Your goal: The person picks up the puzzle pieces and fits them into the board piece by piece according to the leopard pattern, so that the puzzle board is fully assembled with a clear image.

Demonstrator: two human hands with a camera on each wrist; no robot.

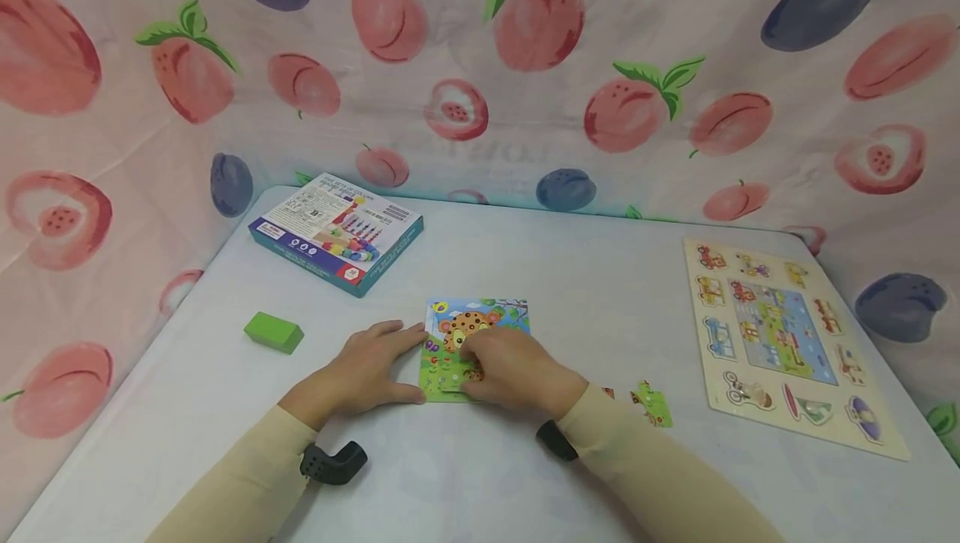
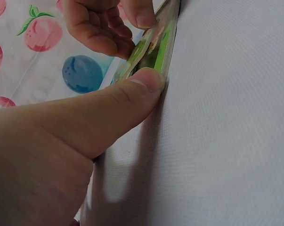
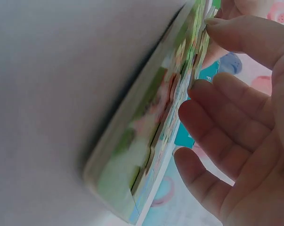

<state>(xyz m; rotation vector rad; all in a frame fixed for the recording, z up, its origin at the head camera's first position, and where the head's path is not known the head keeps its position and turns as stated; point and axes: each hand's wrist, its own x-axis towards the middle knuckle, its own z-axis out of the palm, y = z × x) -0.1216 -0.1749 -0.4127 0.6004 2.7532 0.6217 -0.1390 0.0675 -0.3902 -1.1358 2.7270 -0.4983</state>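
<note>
A small jigsaw puzzle (image 1: 437, 364) with a spotted leopard picture lies flat on the table in front of me. My left hand (image 1: 360, 369) rests along its left side, forefinger at the upper edge and thumb at the lower left corner, fingers spread. Over the middle and right of the picture is my right hand (image 1: 517, 366), hiding part of it. Between its thumb and fingertips it pinches a green puzzle piece (image 2: 141, 52), tilted up over the board in the left wrist view. A loose puzzle piece (image 1: 654, 406) lies beyond my right wrist, with another partly hidden by the sleeve.
A flat picture box (image 1: 337, 230) lies at the back left, and a green block (image 1: 273, 332) sits nearer on the left. At the right is a wooden peg puzzle board (image 1: 795, 343) with vehicle pictures. Fruit-print cloth (image 1: 525, 126) hangs behind the table.
</note>
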